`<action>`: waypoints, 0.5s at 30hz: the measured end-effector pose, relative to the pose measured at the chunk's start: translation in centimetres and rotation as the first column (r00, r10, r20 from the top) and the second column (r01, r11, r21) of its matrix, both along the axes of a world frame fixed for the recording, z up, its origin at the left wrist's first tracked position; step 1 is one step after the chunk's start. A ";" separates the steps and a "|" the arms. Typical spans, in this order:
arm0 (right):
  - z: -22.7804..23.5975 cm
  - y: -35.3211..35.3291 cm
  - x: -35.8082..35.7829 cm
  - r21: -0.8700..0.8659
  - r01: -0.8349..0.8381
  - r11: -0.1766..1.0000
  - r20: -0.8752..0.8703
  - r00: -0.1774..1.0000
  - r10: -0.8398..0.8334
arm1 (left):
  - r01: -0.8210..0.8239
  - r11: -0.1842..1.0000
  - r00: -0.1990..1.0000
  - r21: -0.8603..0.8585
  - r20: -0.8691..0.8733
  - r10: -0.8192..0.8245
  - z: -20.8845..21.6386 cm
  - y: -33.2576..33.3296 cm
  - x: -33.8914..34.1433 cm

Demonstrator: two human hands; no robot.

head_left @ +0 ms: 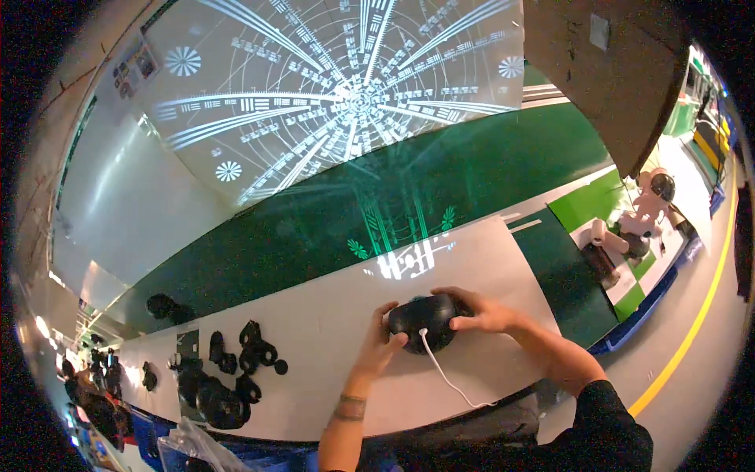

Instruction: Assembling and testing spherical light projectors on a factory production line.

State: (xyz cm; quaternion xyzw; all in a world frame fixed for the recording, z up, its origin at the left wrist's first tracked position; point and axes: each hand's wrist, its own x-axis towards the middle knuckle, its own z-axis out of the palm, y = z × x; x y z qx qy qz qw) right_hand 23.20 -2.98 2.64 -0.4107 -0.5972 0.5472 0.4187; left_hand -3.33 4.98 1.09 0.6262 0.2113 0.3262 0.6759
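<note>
A black rounded projector (423, 318) rests on the white table sheet (314, 370), with a white cable (442, 370) plugged into its near side. My left hand (379, 340) grips its left side, thumb toward me and fingers curled round the far edge. Around its right side my right hand (478, 313) is closed, with the thumb on the casing near the cable. Just beyond the projector, bright patches of light (405, 261) fall on the sheet. A white test pattern (358, 102) of rays and rings is lit up on the upright board ahead.
Several black parts (252, 346) and larger black rounded units (216, 401) lie to the left. A green strip (314, 208) runs along the board's foot. At right, white and black devices (617, 240) stand under a brown panel (609, 71). A clear plastic bag (197, 447) hangs by the near edge.
</note>
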 end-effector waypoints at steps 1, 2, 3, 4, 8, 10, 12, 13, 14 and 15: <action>-0.2 0.0 0.1 0.051 -0.006 0.999 0.015 1.000 0.006 | 0.001 1.000 1.000 -0.001 -0.001 -0.001 -0.1 0.1 0.0; -0.5 0.1 0.2 0.049 -0.004 0.999 0.015 1.000 0.004 | -0.008 0.999 0.999 -0.038 0.040 0.010 -0.3 0.3 0.0; -0.9 0.2 0.3 0.056 0.019 0.998 -0.080 0.997 -0.014 | -0.017 0.997 0.996 -0.076 0.081 0.023 -0.4 0.4 -0.1; -1.2 0.3 0.3 0.060 0.042 0.997 -0.174 0.984 -0.031 | -0.016 0.997 0.997 -0.080 0.080 0.022 -0.4 0.6 -0.3; -1.7 0.8 1.2 0.052 0.128 0.990 -0.265 0.958 -0.110 | -0.225 0.974 0.968 -0.012 0.113 0.225 -0.1 0.9 -0.6; -2.0 0.7 1.4 0.025 0.151 0.988 -0.264 0.955 -0.139 | -0.259 0.966 0.957 0.002 0.134 0.257 0.4 0.8 -0.6; -2.0 0.8 1.2 0.001 0.171 0.985 -0.262 0.951 -0.165 | -0.263 0.965 0.956 0.005 0.136 0.259 0.6 1.0 -0.6; -2.0 0.9 1.2 0.011 0.170 0.985 -0.251 0.954 -0.162 | -0.262 0.965 0.956 0.010 0.140 0.258 0.6 1.1 -0.7; -2.0 0.9 1.1 0.023 0.169 0.985 -0.240 0.958 -0.159 | -0.264 0.965 0.955 0.010 0.140 0.260 0.6 1.1 -0.8; -2.0 1.0 1.1 0.023 0.168 0.986 -0.240 0.958 -0.157 | -0.262 0.965 0.957 0.016 0.137 0.257 0.4 1.2 -0.9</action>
